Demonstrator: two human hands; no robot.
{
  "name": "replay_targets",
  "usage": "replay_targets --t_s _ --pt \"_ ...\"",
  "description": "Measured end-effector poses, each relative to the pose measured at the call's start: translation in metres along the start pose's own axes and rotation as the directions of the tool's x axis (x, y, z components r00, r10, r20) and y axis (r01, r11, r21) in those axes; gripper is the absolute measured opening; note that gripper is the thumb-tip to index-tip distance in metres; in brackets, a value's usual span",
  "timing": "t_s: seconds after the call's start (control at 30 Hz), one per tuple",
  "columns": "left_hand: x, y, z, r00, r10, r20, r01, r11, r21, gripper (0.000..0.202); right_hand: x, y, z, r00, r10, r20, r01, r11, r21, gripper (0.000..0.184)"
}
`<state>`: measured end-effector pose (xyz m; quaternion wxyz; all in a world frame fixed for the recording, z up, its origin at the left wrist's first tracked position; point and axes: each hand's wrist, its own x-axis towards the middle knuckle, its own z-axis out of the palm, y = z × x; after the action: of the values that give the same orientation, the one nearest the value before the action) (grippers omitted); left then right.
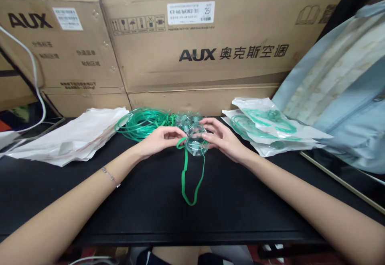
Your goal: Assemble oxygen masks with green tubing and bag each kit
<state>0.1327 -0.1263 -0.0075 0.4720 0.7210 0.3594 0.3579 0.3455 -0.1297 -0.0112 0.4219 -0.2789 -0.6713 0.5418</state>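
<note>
A clear oxygen mask (197, 142) is held between my two hands above the black table. My right hand (221, 138) grips it from the right, with the thumb on the near side and the fingers curled behind. At the mask's left edge, my left hand (162, 140) pinches where the green elastic strap (184, 176) meets it. The strap hangs down in a loop toward me. Just behind my hands lie more clear masks (188, 119), and coiled green tubing (141, 122) is heaped to their left.
White paper bags (75, 132) are stacked on the left. To the right lie clear packets (267, 126) with green tubing inside. A large cardboard box (195, 76) stands along the back of the black table (135, 208). Light blue cloth (337, 76) hangs at the right.
</note>
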Motion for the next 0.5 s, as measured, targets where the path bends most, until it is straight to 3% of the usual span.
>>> replay_targets --t_s 0.17,0.3,0.5 --pt "0.0019 -0.0086 0.0033 0.998 0.039 -0.049 -0.041 0.998 -0.047 0.018 0.0004 0.0011 -0.0001 1.0 0.019 0.008 -0.019 1.0 0.009 0.032" --pt "0.0025 -0.0115 0.0034 0.989 0.126 -0.073 -0.122 0.991 0.059 0.013 0.0006 0.0018 0.0006 0.999 0.038 0.034 -0.038 0.999 0.009 0.033" --pt "-0.001 -0.0025 0.0027 0.971 0.24 -0.015 -0.224 0.927 0.3 0.011 -0.0007 0.0011 0.0001 0.999 0.015 0.051 -0.019 0.998 0.068 0.033"
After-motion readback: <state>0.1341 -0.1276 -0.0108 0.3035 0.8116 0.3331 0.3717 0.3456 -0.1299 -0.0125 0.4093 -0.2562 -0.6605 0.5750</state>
